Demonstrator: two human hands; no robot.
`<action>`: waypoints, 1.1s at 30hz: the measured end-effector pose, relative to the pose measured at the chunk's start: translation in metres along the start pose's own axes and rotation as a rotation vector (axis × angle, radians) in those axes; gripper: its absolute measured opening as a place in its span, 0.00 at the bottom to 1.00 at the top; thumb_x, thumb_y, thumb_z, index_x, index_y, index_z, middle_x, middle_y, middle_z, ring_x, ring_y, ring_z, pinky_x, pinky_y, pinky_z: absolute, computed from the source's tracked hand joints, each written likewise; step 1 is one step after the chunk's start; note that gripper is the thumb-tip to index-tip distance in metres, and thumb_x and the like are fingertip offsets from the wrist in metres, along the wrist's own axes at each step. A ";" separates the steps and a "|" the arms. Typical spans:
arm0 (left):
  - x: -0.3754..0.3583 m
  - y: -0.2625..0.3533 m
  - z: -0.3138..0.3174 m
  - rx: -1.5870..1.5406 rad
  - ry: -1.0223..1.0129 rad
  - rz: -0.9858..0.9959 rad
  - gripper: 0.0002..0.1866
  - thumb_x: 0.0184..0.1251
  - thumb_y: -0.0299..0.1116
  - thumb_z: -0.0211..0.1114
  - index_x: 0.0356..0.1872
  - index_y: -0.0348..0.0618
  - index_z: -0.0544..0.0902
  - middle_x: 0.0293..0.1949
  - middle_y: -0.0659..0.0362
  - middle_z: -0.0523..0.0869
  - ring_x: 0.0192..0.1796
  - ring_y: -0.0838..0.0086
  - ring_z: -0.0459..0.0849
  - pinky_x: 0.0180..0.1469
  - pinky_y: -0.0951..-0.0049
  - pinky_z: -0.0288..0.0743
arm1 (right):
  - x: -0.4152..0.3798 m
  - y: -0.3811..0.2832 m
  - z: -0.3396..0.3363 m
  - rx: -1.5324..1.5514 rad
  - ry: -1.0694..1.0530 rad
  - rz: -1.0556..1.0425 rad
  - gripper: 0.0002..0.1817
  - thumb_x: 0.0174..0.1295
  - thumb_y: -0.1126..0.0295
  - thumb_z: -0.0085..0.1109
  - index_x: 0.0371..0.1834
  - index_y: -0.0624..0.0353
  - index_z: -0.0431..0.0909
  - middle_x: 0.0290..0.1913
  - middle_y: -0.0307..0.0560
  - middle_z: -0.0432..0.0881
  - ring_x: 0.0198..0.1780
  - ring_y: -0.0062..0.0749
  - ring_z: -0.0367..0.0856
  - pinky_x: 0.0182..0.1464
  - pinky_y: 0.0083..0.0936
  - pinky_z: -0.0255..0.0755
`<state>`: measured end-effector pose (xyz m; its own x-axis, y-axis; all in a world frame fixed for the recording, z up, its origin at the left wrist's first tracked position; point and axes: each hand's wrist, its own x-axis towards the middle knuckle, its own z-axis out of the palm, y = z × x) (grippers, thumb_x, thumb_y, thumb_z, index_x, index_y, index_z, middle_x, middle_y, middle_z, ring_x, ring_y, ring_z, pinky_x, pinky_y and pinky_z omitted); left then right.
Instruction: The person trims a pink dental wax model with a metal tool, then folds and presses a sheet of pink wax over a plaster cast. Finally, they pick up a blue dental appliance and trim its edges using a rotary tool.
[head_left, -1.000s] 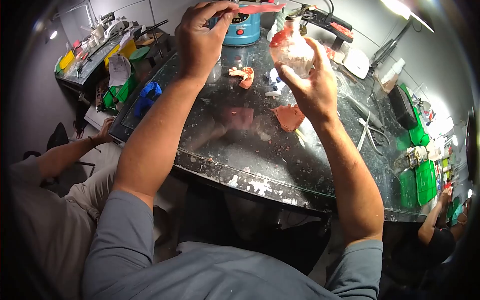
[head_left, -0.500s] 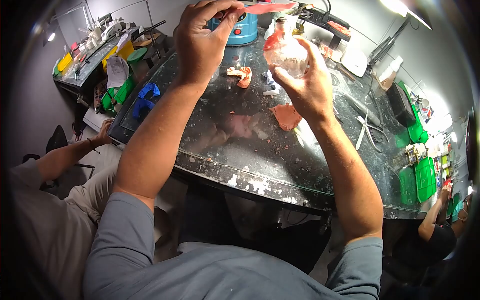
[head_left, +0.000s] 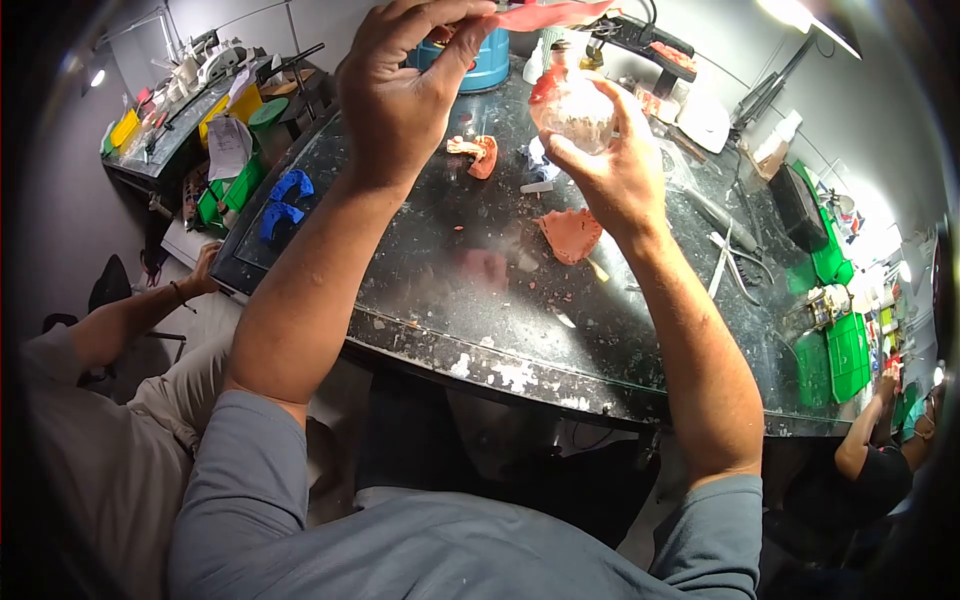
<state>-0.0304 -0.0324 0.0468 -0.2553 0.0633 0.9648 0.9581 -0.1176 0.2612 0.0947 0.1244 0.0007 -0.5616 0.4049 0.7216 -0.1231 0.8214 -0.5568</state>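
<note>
My left hand (head_left: 405, 90) pinches one end of a thin pink strip, like wax sheet (head_left: 555, 15), between thumb and fingers. The strip stretches rightward at the top of the view, above a round glass spirit lamp (head_left: 580, 115). My right hand (head_left: 625, 165) wraps around the lamp's body and holds it upright above the table. Reddish smears coat the lamp's upper left side, and its narrow neck has a dark top. I cannot make out a flame. Below the hands lie an orange-pink dental piece (head_left: 482, 157) and a pink plate-like piece (head_left: 572, 235).
The black worktable (head_left: 420, 285) has chips and crumbs on it. A blue canister (head_left: 487, 65) stands behind my left hand. Blue curved pieces (head_left: 285, 205) lie left; pliers (head_left: 735, 265) and green trays (head_left: 848, 358) are right. Another person's hand (head_left: 207, 268) touches the left table edge.
The pink strip has dropped slightly and moved a little right, along with my left hand's small shift. My right hand keeps the lamp in nearly the same place.
</note>
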 end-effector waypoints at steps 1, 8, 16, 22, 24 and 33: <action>-0.001 -0.013 0.002 0.047 0.005 0.107 0.09 0.60 0.28 0.73 0.42 0.45 0.88 0.38 0.62 0.88 0.38 0.78 0.84 0.41 0.78 0.76 | 0.000 -0.002 0.001 0.002 0.000 -0.004 0.39 0.45 0.63 0.72 0.61 0.67 0.69 0.51 0.60 0.80 0.52 0.45 0.82 0.56 0.33 0.76; -0.005 -0.035 0.010 0.090 0.011 0.178 0.09 0.57 0.24 0.73 0.40 0.46 0.89 0.36 0.65 0.88 0.37 0.79 0.83 0.42 0.79 0.76 | -0.003 -0.022 0.005 0.139 -0.024 -0.067 0.40 0.44 0.63 0.75 0.62 0.65 0.70 0.52 0.60 0.79 0.54 0.44 0.81 0.58 0.34 0.75; -0.006 -0.026 0.009 0.101 -0.009 0.161 0.09 0.59 0.25 0.72 0.41 0.47 0.89 0.36 0.64 0.89 0.37 0.79 0.83 0.42 0.79 0.77 | -0.007 -0.021 0.009 0.130 -0.088 -0.034 0.40 0.43 0.62 0.76 0.61 0.64 0.70 0.53 0.60 0.77 0.56 0.48 0.79 0.59 0.36 0.73; -0.007 -0.022 0.012 -0.080 -0.006 0.080 0.08 0.61 0.26 0.71 0.41 0.46 0.89 0.38 0.64 0.90 0.38 0.82 0.84 0.44 0.80 0.78 | -0.008 -0.010 0.016 0.160 -0.146 0.046 0.41 0.43 0.59 0.76 0.61 0.65 0.70 0.54 0.60 0.77 0.57 0.50 0.78 0.60 0.38 0.72; -0.007 -0.019 0.012 -0.068 -0.003 0.103 0.07 0.62 0.26 0.71 0.41 0.45 0.89 0.39 0.63 0.90 0.40 0.82 0.85 0.44 0.80 0.78 | -0.009 -0.009 0.016 0.142 -0.150 0.045 0.41 0.43 0.59 0.76 0.61 0.65 0.70 0.54 0.60 0.77 0.57 0.50 0.78 0.60 0.38 0.72; -0.011 -0.020 0.017 -0.214 0.016 -0.068 0.07 0.62 0.29 0.72 0.41 0.43 0.89 0.35 0.63 0.90 0.35 0.85 0.83 0.41 0.83 0.76 | -0.010 -0.017 0.014 0.072 -0.188 -0.006 0.43 0.41 0.57 0.77 0.61 0.65 0.70 0.56 0.61 0.75 0.60 0.50 0.76 0.63 0.38 0.70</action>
<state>-0.0443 -0.0138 0.0308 -0.3221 0.0630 0.9446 0.8895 -0.3215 0.3247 0.0909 0.1006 -0.0026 -0.7027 0.3129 0.6390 -0.1808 0.7901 -0.5857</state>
